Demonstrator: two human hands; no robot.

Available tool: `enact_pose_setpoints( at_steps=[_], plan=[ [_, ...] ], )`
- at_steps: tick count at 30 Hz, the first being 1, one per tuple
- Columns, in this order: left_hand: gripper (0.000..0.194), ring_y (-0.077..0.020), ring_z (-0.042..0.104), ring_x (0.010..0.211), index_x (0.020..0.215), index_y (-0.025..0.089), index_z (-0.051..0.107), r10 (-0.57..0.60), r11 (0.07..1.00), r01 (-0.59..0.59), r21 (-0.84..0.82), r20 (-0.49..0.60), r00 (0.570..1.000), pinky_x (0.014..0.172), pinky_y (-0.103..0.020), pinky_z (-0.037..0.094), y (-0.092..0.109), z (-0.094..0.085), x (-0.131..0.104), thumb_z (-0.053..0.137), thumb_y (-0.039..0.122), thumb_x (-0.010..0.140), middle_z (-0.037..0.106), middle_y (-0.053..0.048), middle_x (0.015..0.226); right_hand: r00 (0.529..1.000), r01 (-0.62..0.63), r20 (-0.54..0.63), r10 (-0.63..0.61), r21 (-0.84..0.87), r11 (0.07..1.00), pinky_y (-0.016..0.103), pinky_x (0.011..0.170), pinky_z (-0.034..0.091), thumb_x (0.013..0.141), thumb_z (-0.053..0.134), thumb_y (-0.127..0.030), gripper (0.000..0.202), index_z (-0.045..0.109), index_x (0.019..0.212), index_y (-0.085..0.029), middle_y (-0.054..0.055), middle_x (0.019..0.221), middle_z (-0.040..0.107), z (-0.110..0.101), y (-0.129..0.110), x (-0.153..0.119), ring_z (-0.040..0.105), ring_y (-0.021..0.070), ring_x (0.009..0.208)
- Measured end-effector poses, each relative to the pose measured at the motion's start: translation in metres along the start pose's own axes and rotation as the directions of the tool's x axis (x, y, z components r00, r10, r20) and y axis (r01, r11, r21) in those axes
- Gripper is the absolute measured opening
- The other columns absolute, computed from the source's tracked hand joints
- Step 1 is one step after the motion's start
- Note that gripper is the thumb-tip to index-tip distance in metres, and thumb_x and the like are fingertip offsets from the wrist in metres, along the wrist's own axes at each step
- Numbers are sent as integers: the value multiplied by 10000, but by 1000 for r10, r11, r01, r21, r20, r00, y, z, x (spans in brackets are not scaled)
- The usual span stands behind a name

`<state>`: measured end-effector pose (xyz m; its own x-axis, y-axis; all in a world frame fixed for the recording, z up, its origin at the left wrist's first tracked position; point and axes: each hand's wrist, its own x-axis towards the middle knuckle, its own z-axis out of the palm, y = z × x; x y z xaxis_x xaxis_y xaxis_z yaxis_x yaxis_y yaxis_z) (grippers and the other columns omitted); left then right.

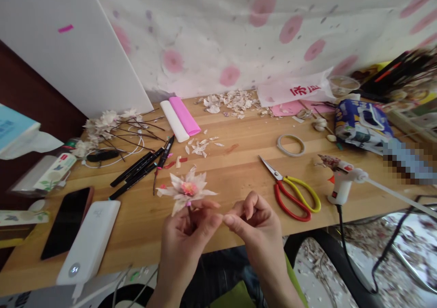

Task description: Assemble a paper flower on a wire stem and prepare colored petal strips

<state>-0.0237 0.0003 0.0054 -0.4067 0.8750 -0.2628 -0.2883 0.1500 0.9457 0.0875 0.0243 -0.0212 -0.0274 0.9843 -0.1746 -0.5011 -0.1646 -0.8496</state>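
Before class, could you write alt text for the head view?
The left hand holds a pale flower with a pink centre near the right hand, above a wooden table. Scissors and a glue gun are at right, black pens at left.

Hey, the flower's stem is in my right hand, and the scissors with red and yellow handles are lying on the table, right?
Not quite: the head view shows the flower held by its stem in your left hand. The scissors with red and yellow handles do lie on the table.

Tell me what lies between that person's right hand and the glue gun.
In the head view, red-and-yellow-handled scissors lie on the table between the right hand and the glue gun.
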Motion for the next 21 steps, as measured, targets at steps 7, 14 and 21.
enact_pose_setpoints(
  at_steps=[7, 14, 21],
  plan=[
    [341, -16, 254, 378, 667, 171, 673, -71, 997, 72, -29, 34, 997, 348, -141, 186, -8, -1, 4, 858, 457, 686, 458, 70, 484, 983, 176, -13, -185, -253, 951, 229, 573, 501, 686, 919, -265, 359, 561, 702, -235, -35, 640, 645, -5, 6, -4, 599, 120, 582],
    [453, -10, 195, 394, 640, 181, 483, -53, 973, 65, -223, 58, 997, 332, -80, 195, 0, -2, 19, 809, 468, 770, 343, 103, 528, 978, 114, 204, -32, -404, 908, 260, 655, 498, 876, 742, -414, 218, 616, 882, -236, 10, 797, 680, -16, 10, -6, 644, 160, 723],
    [453, -23, 261, 403, 624, 180, 495, -5, 979, 30, -203, 120, 993, 344, -111, 249, 1, 8, 24, 761, 490, 821, 399, 78, 558, 830, -50, 485, 277, -429, 902, 228, 579, 396, 999, 496, -548, 414, 566, 782, -203, -18, 642, 540, -7, 22, -22, 495, 113, 588]
  ],
)
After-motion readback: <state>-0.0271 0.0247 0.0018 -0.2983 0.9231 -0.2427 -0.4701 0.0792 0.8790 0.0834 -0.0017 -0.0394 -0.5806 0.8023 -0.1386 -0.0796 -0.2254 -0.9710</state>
